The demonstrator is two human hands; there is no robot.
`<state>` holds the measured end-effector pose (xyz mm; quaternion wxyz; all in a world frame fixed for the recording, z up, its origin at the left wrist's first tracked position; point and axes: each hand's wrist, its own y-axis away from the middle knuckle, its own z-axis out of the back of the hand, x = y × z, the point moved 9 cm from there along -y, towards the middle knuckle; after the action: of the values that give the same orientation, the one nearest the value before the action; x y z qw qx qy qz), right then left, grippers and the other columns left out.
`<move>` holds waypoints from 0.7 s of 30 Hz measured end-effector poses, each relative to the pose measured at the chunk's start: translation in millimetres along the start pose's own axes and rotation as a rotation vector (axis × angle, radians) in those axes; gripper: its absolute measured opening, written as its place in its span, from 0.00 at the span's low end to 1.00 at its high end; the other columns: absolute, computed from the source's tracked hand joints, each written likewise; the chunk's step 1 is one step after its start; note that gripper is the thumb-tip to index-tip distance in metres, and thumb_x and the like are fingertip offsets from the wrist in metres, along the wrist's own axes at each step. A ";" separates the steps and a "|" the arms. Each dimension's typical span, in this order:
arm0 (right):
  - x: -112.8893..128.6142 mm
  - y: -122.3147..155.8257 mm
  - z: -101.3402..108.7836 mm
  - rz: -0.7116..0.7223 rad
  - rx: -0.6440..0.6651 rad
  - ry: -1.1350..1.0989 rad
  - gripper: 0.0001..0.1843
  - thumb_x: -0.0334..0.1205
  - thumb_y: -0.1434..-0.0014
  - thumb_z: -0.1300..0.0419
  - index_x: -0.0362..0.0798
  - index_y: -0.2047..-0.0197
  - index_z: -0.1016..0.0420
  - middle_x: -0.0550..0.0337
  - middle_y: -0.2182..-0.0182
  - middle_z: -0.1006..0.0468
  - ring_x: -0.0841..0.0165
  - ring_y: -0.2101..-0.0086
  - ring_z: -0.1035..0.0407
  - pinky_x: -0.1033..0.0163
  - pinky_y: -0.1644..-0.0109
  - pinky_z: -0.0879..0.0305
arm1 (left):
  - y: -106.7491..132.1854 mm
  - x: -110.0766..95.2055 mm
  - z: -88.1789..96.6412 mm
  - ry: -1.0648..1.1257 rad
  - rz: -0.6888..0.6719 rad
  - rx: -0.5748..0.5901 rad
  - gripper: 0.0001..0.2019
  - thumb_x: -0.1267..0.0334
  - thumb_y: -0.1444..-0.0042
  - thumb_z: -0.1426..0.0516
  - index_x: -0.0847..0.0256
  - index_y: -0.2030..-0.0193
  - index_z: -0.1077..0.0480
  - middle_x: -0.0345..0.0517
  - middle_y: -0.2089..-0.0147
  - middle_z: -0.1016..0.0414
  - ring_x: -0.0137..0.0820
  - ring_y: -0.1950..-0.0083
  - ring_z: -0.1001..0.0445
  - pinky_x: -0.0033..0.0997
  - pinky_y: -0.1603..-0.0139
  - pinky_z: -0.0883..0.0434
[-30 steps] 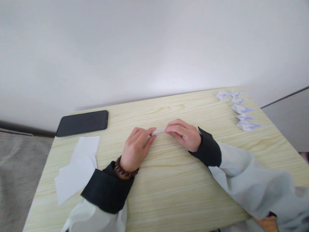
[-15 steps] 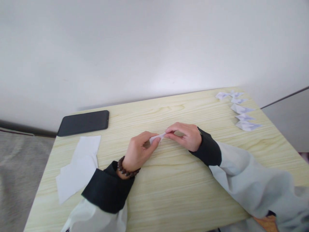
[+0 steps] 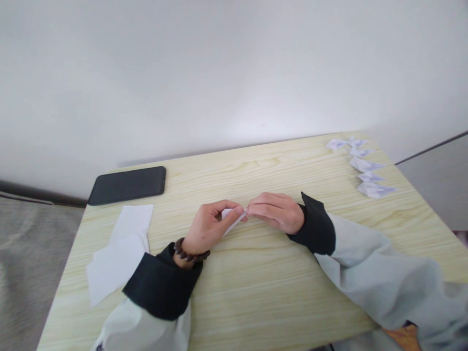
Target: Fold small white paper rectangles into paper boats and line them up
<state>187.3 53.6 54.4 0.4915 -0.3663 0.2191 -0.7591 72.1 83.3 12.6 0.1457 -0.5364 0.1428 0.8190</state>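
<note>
A small folded piece of white paper [image 3: 231, 218] sits between both my hands at the middle of the pale wooden table [image 3: 256, 287]. My left hand [image 3: 208, 228], with a brown bead bracelet at the wrist, curls its fingers and thumb around the paper's left part. My right hand [image 3: 275, 211] pinches the paper's right end with fingers pressed together. Most of the paper is hidden by my fingers.
A black phone [image 3: 127, 185] lies at the table's far left edge. White paper sheets [image 3: 119, 248] lie overlapped near the left side. Several small folded white paper shapes [image 3: 363, 165] stand in a line at the far right corner. A white wall rises behind the table.
Both hands have drawn closer together and a little toward me. The paper has gone from a thin stretched strip to a wider piece held in my left hand.
</note>
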 end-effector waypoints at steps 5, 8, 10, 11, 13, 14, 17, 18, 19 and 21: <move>-3.0 -2.1 -0.6 -0.045 -0.007 -0.057 0.05 0.30 0.40 0.45 0.47 0.60 0.30 0.56 0.66 0.24 0.72 0.66 0.30 0.68 0.63 0.32 | 0.1 2.5 0.7 -0.043 0.025 -0.040 0.12 0.56 0.45 0.44 0.62 0.71 0.24 0.39 0.73 0.23 0.25 0.73 0.32 0.22 0.72 0.36; -16.4 -3.4 -1.6 -0.211 0.008 -0.145 0.03 0.33 0.41 0.44 0.46 0.62 0.31 0.58 0.70 0.25 0.73 0.69 0.30 0.68 0.64 0.32 | 0.6 3.2 2.0 -0.046 0.018 -0.093 0.11 0.57 0.46 0.43 0.63 0.71 0.25 0.39 0.73 0.23 0.25 0.74 0.31 0.21 0.74 0.36; -22.9 -2.9 -7.2 -0.298 0.078 -0.174 0.03 0.34 0.41 0.46 0.45 0.63 0.31 0.58 0.72 0.26 0.73 0.71 0.32 0.68 0.66 0.33 | 1.3 1.6 2.6 -0.066 -0.009 -0.122 0.11 0.58 0.46 0.43 0.63 0.70 0.25 0.40 0.73 0.23 0.25 0.74 0.30 0.21 0.74 0.35; -24.1 -2.6 -10.5 -0.315 0.118 -0.179 0.04 0.35 0.41 0.46 0.45 0.64 0.31 0.59 0.73 0.26 0.72 0.72 0.32 0.67 0.67 0.34 | 1.7 -0.3 2.4 -0.083 -0.031 -0.129 0.10 0.59 0.46 0.43 0.63 0.70 0.25 0.41 0.72 0.23 0.26 0.73 0.30 0.22 0.73 0.34; -23.6 -2.1 -15.8 -0.306 0.176 -0.184 0.05 0.36 0.42 0.48 0.45 0.66 0.31 0.58 0.74 0.26 0.71 0.73 0.34 0.66 0.68 0.36 | 2.5 -6.0 1.1 -0.132 -0.091 -0.133 0.09 0.61 0.46 0.43 0.63 0.69 0.26 0.42 0.71 0.23 0.27 0.71 0.28 0.23 0.70 0.32; -22.9 -1.9 -17.6 -0.290 0.190 -0.180 0.06 0.36 0.41 0.48 0.45 0.67 0.31 0.58 0.75 0.27 0.71 0.73 0.34 0.66 0.69 0.36 | 3.0 -9.3 0.4 -0.161 -0.124 -0.133 0.08 0.62 0.46 0.44 0.63 0.69 0.26 0.43 0.70 0.23 0.28 0.70 0.28 0.24 0.69 0.32; -20.7 -1.5 -20.2 -0.233 0.192 -0.157 0.09 0.35 0.41 0.50 0.46 0.71 0.32 0.59 0.78 0.28 0.70 0.75 0.36 0.66 0.69 0.38 | 4.3 -16.9 -1.5 -0.231 -0.193 -0.134 0.06 0.64 0.46 0.44 0.62 0.70 0.26 0.44 0.70 0.23 0.29 0.68 0.26 0.25 0.66 0.31; -20.4 -1.4 -20.8 -0.221 0.189 -0.153 0.10 0.35 0.41 0.51 0.47 0.72 0.33 0.60 0.79 0.29 0.71 0.76 0.37 0.66 0.70 0.39 | 4.5 -18.1 -2.0 -0.242 -0.202 -0.133 0.06 0.65 0.46 0.44 0.62 0.70 0.26 0.44 0.70 0.23 0.29 0.67 0.26 0.25 0.66 0.31; -20.2 -1.4 -21.2 -0.213 0.185 -0.155 0.10 0.34 0.41 0.51 0.47 0.73 0.33 0.60 0.79 0.30 0.71 0.76 0.38 0.66 0.70 0.39 | 4.5 -18.3 -2.3 -0.244 -0.203 -0.131 0.06 0.65 0.46 0.44 0.61 0.70 0.26 0.44 0.70 0.23 0.29 0.67 0.26 0.25 0.66 0.31; -20.3 -1.3 -21.8 -0.208 0.184 -0.175 0.10 0.34 0.42 0.51 0.47 0.73 0.34 0.61 0.80 0.30 0.72 0.77 0.38 0.67 0.71 0.40 | 3.9 -16.5 -3.1 -0.229 -0.183 -0.119 0.06 0.65 0.47 0.44 0.62 0.70 0.26 0.44 0.70 0.22 0.29 0.67 0.26 0.25 0.67 0.31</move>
<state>174.7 72.0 34.6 0.4588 -0.4052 0.0658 -0.7880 79.5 77.1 26.8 0.2029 -0.4581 0.0270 0.8650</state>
